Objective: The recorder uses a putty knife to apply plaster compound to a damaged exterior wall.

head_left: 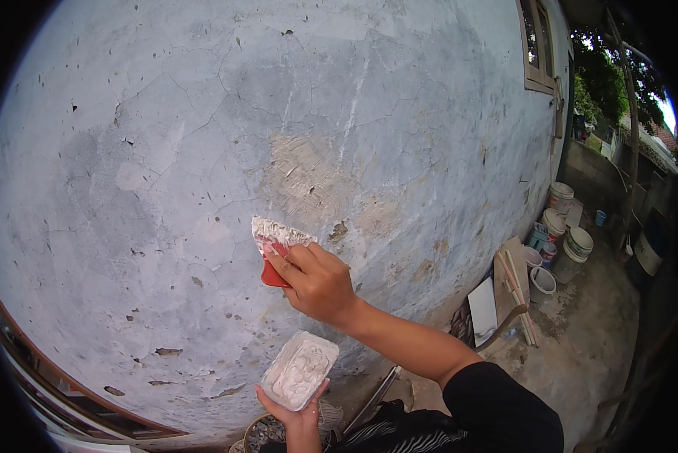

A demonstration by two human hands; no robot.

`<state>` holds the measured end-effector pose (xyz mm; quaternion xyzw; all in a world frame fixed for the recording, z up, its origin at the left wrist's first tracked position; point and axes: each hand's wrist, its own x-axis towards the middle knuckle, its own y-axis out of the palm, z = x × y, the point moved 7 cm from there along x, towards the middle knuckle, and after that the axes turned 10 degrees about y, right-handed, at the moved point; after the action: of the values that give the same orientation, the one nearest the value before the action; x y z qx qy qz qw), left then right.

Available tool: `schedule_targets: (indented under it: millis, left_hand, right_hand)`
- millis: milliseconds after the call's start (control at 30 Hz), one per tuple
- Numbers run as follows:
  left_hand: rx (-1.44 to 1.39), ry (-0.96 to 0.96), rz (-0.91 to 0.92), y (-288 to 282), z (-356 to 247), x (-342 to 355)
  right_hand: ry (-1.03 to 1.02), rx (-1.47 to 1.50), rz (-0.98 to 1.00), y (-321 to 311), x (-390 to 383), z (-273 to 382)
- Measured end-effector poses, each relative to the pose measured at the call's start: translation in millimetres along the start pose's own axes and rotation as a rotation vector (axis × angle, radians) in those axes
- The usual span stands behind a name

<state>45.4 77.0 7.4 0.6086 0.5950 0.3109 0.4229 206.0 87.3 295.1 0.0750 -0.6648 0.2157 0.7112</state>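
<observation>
My right hand [322,281] is closed round a red putty knife [272,273], its broad blade coated with white putty [278,229]. The blade is at the bluish, cracked wall [188,151], just below a bare beige patch [305,175]; whether it presses on the surface I cannot tell. Lower down, my left hand [297,417] grips a small rectangular plastic tub [275,386] from beneath, fingers along its sides. Whitish putty [303,368] fills much of the tub, its surface rough and stirred.
Several buckets [573,245] stand along the wall's foot at right, beside wooden sticks [516,291] and a white board [482,311]. A wooden window frame [537,75] is at upper right. A basket of rubble [266,432] sits below my left hand.
</observation>
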Motion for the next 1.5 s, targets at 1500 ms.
schedule_targets:
  millis: [1500]
  left_hand:
    - [-0.045, 0.052, -0.054, -1.1, -10.4, -4.6]
  right_hand:
    - [0.180, -0.022, -0.380, -74.5, 42.0, -81.4]
